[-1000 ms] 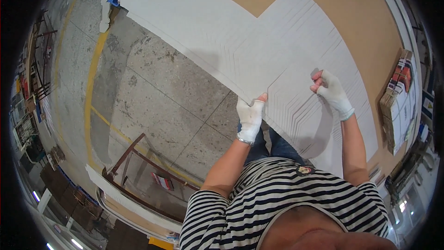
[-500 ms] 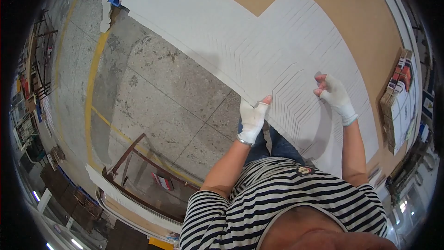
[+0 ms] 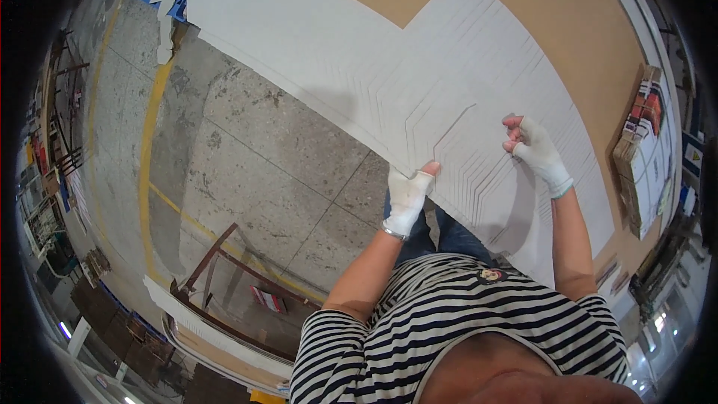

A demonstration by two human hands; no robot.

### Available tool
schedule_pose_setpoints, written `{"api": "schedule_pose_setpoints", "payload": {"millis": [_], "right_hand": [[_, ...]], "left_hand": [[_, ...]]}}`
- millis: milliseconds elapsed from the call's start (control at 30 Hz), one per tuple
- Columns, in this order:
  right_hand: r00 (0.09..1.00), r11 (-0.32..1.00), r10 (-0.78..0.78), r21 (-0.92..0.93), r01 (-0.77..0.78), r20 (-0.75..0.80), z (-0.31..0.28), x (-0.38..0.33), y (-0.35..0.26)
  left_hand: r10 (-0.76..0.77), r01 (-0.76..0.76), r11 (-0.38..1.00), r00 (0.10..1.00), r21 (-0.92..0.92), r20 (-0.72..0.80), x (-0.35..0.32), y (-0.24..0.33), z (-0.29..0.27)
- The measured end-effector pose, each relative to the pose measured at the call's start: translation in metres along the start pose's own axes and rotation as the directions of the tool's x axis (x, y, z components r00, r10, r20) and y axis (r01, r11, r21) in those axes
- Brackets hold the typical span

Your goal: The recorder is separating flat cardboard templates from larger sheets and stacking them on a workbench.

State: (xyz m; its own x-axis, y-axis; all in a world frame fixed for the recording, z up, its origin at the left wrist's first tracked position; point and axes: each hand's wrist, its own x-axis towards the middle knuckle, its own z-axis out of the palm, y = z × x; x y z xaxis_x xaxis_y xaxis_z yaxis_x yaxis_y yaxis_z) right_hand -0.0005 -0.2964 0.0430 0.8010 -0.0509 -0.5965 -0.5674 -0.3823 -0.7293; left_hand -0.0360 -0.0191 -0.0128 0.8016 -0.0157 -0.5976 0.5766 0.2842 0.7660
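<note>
Fanned-out white cardboard sheets point(image 3: 299, 60), cut to a stepped, angled outline, lie overlapping on a brown board surface. My left hand point(image 3: 407, 196), in a white fingerless glove, grips their near edge. Its thumb presses on top beside a sheet's edge, while the other fingers are hidden below. Over the right part of the sheets hovers my right hand point(image 3: 540, 153), gloved the same way. Its bare fingertips are bent, with a gap between thumb and fingers and nothing visible in them. A shadow falls on the sheets below it.
The brown board point(image 3: 568, 22) extends beyond the sheets. A strapped bundle of printed flat cartons point(image 3: 645, 157) rests at its right edge. White offcuts point(image 3: 167, 11) hang by a blue crate at far left. A rusty metal frame point(image 3: 213, 258) stands on the concrete floor point(image 3: 277, 157), lower left.
Near my left thumb the sheet edges now lie wider apart, leaving a broader band before the tight group of edges. Both hands have shifted only slightly. The whole view has turned a little.
</note>
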Motion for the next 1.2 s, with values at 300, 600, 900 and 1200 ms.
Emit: {"api": "schedule_pose_setpoints", "payload": {"millis": [300, 600, 900, 1200], "right_hand": [[1.0, 0.999, 0.009, 0.036, -0.009, 0.003, -0.001, -0.005, 0.0], [0.999, 0.998, 0.011, -0.054, -0.013, -0.03, 0.0, -0.005, 0.005], [0.998, 0.999, 0.05, 0.011, -0.049, -0.04, 0.001, -0.011, 0.003], [0.998, 0.999, -0.005, -0.044, 0.002, -0.066, -0.003, -0.02, 0.017]], "left_hand": [[-0.04, 0.041, 0.999, 0.999, 0.022, -0.023, -0.001, -0.008, 0.002], [-0.007, 0.008, 0.999, 1.0, 0.046, -0.024, -0.004, -0.002, 0.006], [0.005, -0.005, 1.0, 1.0, 0.015, 0.007, -0.002, -0.003, 0.004], [-0.053, 0.052, 0.998, 0.998, 0.043, 0.029, -0.006, -0.008, 0.004]]}}
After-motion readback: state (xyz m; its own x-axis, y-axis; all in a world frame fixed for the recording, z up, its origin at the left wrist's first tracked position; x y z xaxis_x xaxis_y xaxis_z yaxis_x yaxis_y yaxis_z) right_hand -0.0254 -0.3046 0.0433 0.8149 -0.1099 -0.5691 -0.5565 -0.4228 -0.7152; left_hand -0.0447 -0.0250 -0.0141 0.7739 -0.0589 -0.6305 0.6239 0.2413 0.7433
